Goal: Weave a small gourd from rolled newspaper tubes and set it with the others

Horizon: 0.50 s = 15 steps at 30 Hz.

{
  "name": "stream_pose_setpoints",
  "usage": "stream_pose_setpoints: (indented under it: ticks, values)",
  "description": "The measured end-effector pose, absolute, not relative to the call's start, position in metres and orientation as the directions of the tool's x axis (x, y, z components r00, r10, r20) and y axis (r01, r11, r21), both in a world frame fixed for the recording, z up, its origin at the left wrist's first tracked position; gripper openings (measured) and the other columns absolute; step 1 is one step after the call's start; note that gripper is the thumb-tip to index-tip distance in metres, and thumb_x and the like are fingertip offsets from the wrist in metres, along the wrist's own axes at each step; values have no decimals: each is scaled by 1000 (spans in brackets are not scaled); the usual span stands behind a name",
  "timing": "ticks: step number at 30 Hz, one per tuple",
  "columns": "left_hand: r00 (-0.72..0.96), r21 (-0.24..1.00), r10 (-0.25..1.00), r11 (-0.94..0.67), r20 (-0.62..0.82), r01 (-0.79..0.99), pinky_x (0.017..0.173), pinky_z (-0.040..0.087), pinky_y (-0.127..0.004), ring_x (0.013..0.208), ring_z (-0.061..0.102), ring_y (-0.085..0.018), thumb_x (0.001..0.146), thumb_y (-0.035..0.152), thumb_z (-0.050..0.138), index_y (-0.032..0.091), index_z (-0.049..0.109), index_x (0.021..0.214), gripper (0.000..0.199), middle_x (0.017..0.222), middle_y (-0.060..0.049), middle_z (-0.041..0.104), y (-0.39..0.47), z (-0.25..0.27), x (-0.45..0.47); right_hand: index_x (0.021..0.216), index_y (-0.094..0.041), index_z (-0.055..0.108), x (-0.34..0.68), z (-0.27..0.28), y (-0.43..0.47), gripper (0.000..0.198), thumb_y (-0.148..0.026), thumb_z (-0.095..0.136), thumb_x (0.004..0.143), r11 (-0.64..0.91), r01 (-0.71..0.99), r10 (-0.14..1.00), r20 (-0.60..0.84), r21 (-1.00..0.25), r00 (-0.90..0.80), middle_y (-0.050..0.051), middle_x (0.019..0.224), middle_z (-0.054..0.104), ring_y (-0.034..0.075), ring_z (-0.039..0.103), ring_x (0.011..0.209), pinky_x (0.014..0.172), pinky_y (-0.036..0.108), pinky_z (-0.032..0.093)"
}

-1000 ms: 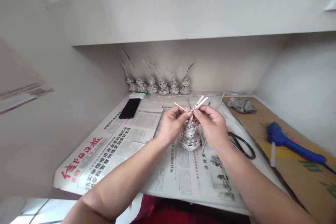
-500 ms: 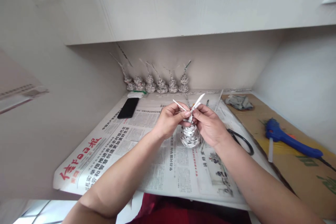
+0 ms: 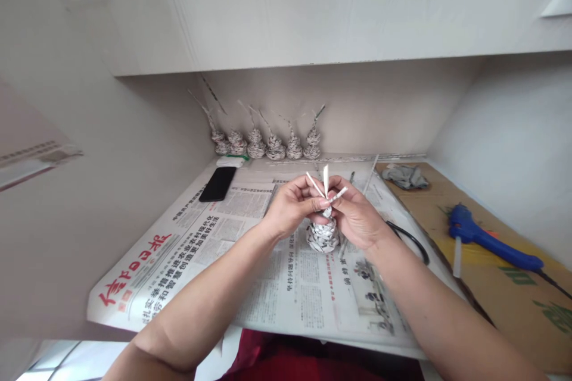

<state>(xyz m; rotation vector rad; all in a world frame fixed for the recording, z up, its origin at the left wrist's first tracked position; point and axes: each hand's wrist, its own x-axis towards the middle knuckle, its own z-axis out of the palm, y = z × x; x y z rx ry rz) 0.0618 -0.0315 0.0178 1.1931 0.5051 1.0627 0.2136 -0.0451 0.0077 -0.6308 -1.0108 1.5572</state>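
Note:
A gourd-shaped piece woven from rolled newspaper strips (image 3: 322, 237) stands upright on the newspaper sheet (image 3: 254, 262), its narrow top between my hands. My left hand (image 3: 295, 202) pinches that top from the left with thumb and fingers. From the right, my right hand (image 3: 357, 208) is closed on the paper strips (image 3: 338, 194) at the neck. Several pale strip ends stick up and outward above my fingertips. My fingers hide part of the neck.
Several similar woven gourds (image 3: 276, 147) line the back wall. A black phone (image 3: 218, 184) lies left. To the right are black-handled scissors or a similar looped tool (image 3: 413, 241), a blue glue gun (image 3: 494, 241) on cardboard (image 3: 496, 297), and a crumpled grey cloth (image 3: 406, 177). An overhead panel (image 3: 322, 12) hangs above.
The strip ends at the top have shifted: the wide pale one now points straight up, and another now leans right by my right thumb. Both hands stay at the neck.

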Motion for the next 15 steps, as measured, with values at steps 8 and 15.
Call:
stream_pose_setpoints:
  ticks: [8, 15]
  values:
    - [260, 926, 945, -94, 199, -366, 53, 60, -24, 64, 67, -14, 60, 36, 91, 12, 67, 76, 37, 76, -4, 70, -29, 11, 68, 72, -21, 63, 205, -3, -38, 35, -42, 89, 64, 114, -479, 989, 146, -871, -30, -6, 65, 58, 10, 48, 59, 55, 22, 39]
    - [159, 932, 969, -127, 190, -340, 56, 56, -23, 63, 62, -11, 64, 39, 87, 12, 66, 78, 37, 72, 0, 66, -28, 13, 67, 82, -21, 69, 207, -2, -41, 25, -46, 74, 82, 330, -227, 943, 329, -917, 42, 0, 83, 70, 16, 63, 81, 76, 28, 49]
